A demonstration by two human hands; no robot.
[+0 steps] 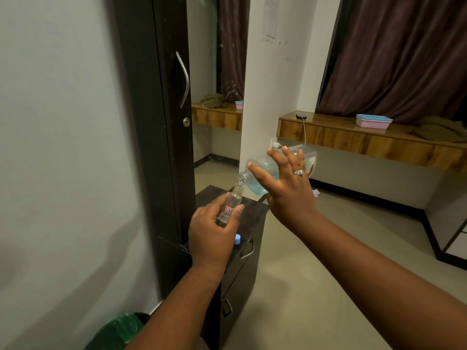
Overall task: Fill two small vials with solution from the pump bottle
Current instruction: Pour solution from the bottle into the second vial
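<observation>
Left hand (211, 232) gripped a small clear plastic vial (230, 205), fingers and thumb curled round its body; vial tilted, mouth up and toward the right, a red-edged label showing between the fingers. Held above the top of a low dark drawer cabinet (252, 213). Little liquid could be made out inside it.

Right hand (288, 188) held a large clear bottle of blue liquid (262, 168), palm against its near side, thumb underneath and fingers spread over the top; silver ring (298, 172) on one finger. Bottle tipped nearly flat, pump head off, open threaded neck pointing down-left and meeting the vial's mouth. Blue liquid pooled toward the neck end.

Small blue cap (237, 239) lay on the cabinet top just beside the left hand. Tall dark wardrobe door with curved metal handle (184, 79) stood behind, a mirror (217, 72) beside it. Pink tub with blue lid (374, 121) sat on a wooden ledge (328, 132) well apart, under brown curtains (394, 54). Green bin (118, 332) at bottom left.
</observation>
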